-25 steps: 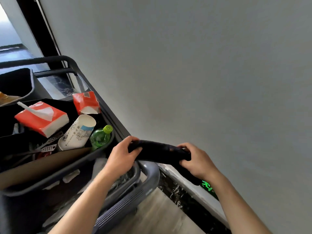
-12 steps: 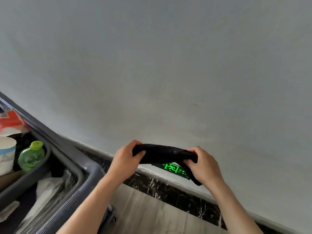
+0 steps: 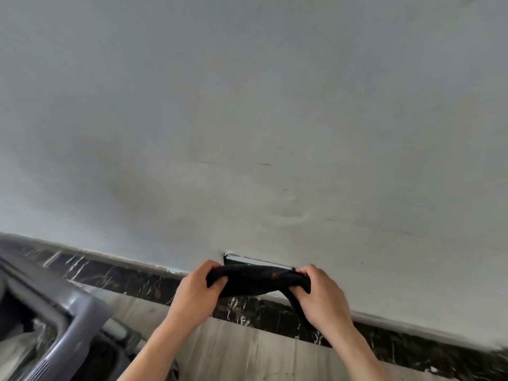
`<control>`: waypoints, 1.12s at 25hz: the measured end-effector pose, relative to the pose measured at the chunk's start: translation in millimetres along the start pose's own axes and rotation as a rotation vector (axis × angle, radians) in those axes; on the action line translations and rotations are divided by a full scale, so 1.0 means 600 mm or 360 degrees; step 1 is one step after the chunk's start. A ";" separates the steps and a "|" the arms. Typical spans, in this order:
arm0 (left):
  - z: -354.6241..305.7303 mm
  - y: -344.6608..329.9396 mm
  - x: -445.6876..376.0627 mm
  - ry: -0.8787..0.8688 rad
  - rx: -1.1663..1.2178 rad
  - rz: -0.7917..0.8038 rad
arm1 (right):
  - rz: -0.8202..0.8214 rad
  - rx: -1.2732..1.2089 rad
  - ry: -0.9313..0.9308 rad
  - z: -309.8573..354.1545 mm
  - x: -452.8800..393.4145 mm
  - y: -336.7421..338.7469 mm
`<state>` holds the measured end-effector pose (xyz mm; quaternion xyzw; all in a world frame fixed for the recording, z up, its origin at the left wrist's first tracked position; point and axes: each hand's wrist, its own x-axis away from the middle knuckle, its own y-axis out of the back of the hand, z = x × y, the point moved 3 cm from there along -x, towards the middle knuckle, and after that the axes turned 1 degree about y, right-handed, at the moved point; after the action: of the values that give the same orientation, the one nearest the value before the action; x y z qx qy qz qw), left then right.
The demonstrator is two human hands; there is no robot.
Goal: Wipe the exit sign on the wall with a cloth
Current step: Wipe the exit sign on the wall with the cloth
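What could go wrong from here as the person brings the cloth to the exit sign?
The dark cloth is bunched between the left hand and right hand, so a wipe may touch only part of the exit sign.

The sign sits low, just above the marble baseboard, and the cloth hides most of it, so aiming is harder.

The grey cart stands close on the left, possibly crowding that elbow.

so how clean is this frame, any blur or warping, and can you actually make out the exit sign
Head view: the lower left is motion-smeared, so the grey cart is soft, while both hands stay fairly sharp. The wide lens bows the dark marble baseboard. Light is flat and dim, with no glare on the wall. Only the top edge of the exit sign shows, above the black cloth.
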<state>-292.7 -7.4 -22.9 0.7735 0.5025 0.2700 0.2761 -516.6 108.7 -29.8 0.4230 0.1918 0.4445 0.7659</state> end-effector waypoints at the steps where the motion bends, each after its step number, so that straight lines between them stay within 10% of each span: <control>1: 0.003 -0.006 -0.007 0.0003 0.0009 0.0017 | 0.0001 -0.0005 -0.0018 -0.003 -0.003 -0.005; 12: 0.065 -0.062 -0.085 0.0128 0.0105 0.0115 | -0.0011 -0.0031 -0.0288 -0.018 -0.055 -0.086; 28: 0.380 -0.422 -0.321 0.0098 0.0500 -0.0125 | -0.0315 -0.0361 -0.0392 -0.282 -0.270 -0.531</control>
<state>-360.9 -134.5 -386.8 0.7783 0.5766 0.2005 0.1467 -550.7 -25.9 -400.3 0.3644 0.0860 0.3306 0.8663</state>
